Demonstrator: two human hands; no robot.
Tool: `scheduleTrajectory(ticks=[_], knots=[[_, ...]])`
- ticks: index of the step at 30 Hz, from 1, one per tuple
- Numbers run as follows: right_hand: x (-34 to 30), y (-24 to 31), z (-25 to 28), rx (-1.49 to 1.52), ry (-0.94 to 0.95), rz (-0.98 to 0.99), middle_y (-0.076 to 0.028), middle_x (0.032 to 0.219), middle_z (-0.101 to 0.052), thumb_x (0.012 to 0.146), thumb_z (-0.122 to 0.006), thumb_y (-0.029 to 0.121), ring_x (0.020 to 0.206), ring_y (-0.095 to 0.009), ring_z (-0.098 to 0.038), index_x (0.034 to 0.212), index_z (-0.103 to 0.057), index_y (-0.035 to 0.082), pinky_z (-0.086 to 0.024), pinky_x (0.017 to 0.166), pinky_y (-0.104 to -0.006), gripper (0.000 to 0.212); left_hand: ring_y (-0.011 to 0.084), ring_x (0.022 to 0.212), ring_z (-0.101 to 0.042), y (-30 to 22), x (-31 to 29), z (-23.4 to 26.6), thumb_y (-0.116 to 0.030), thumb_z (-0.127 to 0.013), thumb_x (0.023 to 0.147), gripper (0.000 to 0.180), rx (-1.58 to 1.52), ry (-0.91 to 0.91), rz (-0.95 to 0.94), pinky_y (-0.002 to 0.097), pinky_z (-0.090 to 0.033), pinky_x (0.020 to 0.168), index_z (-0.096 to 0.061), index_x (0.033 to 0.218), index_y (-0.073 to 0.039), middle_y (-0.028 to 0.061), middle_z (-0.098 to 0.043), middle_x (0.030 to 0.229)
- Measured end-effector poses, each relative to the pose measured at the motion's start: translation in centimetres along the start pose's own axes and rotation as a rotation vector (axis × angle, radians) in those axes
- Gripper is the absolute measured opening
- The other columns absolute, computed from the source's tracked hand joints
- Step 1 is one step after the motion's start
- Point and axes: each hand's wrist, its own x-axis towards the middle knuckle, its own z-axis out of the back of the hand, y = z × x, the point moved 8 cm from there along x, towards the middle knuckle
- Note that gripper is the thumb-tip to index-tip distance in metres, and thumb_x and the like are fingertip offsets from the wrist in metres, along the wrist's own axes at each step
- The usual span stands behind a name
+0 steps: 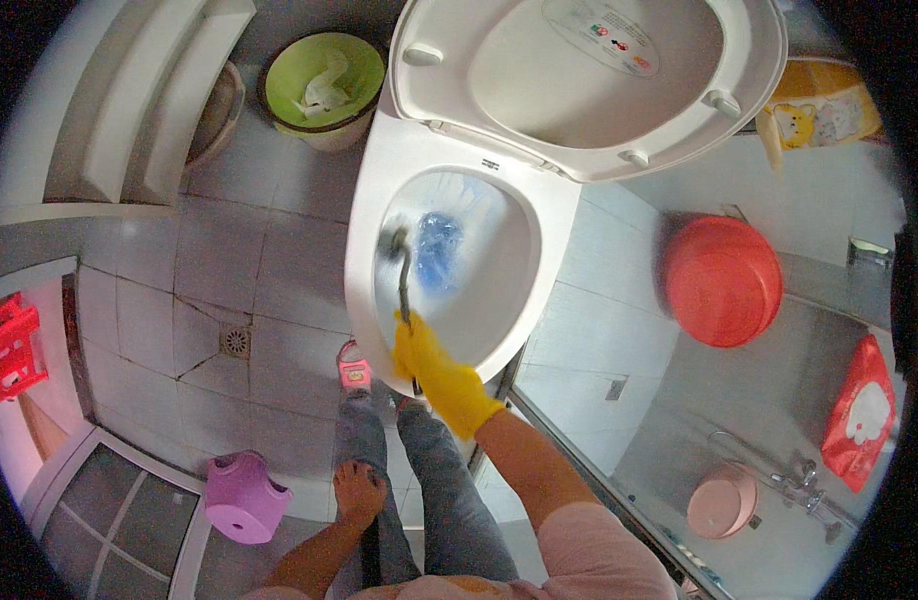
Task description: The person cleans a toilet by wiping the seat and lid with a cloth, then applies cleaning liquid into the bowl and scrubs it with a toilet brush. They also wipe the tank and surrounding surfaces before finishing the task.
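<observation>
My right hand (434, 372), in a yellow rubber glove, is closed round the dark handle of a toilet brush (405, 280). The brush's blurred head is at the left inner wall of the white toilet bowl (554, 235). Blue water (439, 250) lies in the bottom of the bowl. Behind it the toilet seat and lid (599, 75) stand raised. My bare left hand (360, 492) rests on my left knee, fingers spread over the grey trouser leg, holding nothing.
A green basin (309, 95) with white paper in it stands left of the toilet. At the right are a red basin (724, 280) and a pink bucket (722, 502) beyond a glass partition. A purple stool (245, 495) and a floor drain (236, 341) are at the left.
</observation>
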Motion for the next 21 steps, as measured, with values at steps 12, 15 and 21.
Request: scheduleTrajectory(ticks=[12, 15, 21], knots=[[-0.7, 7.2, 18.2, -1.269, -0.108, 0.360, -0.016, 0.088, -0.063, 0.092, -0.046, 0.020, 0.077, -0.033, -0.063, 0.132, -0.039, 0.012, -0.050, 0.068, -0.0447, 0.042, 0.0338, 0.106, -0.045, 0.5, 0.0, 0.5, -0.020, -0.063, 0.070, 0.029, -0.027, 0.033, 0.039, 0.0481, -0.036, 0.093, -0.059, 0.095, -0.006, 0.0149, -0.048, 0.106], [1.1, 13.1, 18.7, -1.483, -0.244, 0.509, -0.012, 0.090, -0.065, 0.089, -0.047, 0.018, 0.078, -0.032, -0.063, 0.121, -0.051, 0.013, -0.049, 0.068, -0.0461, 0.032, 0.0341, 0.107, -0.044, 0.4, 0.0, 0.8, -0.020, -0.063, 0.070, 0.030, -0.028, 0.013, 0.041, 0.0484, -0.036, 0.094, -0.060, 0.096, -0.006, 0.0159, -0.048, 0.107], [5.8, 9.5, 18.4, -1.403, -0.345, 0.496, -0.010, 0.090, -0.067, 0.090, -0.042, 0.023, 0.080, -0.032, -0.065, 0.102, -0.063, 0.018, -0.049, 0.067, -0.0477, 0.025, 0.0339, 0.108, -0.044, 0.4, -0.1, 0.8, -0.021, -0.063, 0.070, 0.030, -0.063, -0.007, 0.029, 0.0479, -0.037, 0.093, -0.060, 0.096, -0.006, 0.0162, -0.047, 0.108]])
